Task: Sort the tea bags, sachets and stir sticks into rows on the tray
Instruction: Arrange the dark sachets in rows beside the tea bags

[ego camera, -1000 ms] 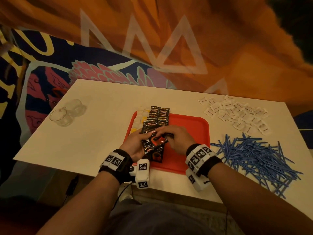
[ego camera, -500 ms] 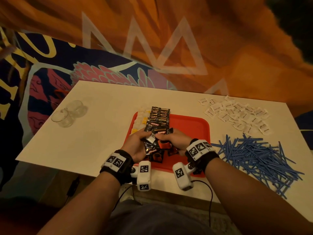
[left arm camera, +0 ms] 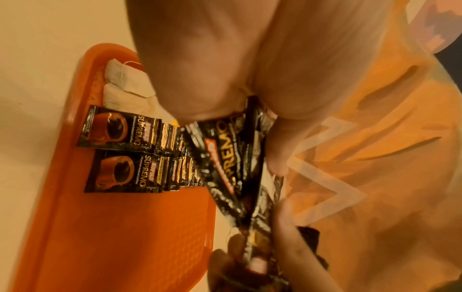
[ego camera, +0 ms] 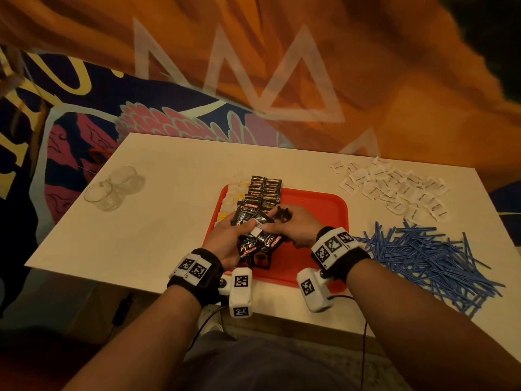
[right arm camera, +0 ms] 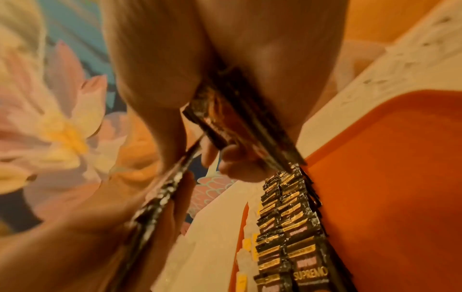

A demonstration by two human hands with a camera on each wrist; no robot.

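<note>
Two hands over the red tray (ego camera: 324,204) — both holding black coffee sachets.
L hand (ego camera: 225,241) grips a fanned bunch of sachets (ego camera: 255,235), thumb pressed on top; R hand (ego camera: 293,224) pinches a few more sachets (right arm camera: 225,110) btw thumb & fingers, touching the bunch. Sorted sachet rows (ego camera: 265,190) lie on tray at 12 o'clock, tea bags (ego camera: 234,193) in a row just at their 9. Loose white sachets (ego camera: 394,187) at 2 o'clock, blue stir sticks (ego camera: 423,255) at 3 — both off tray.
</note>
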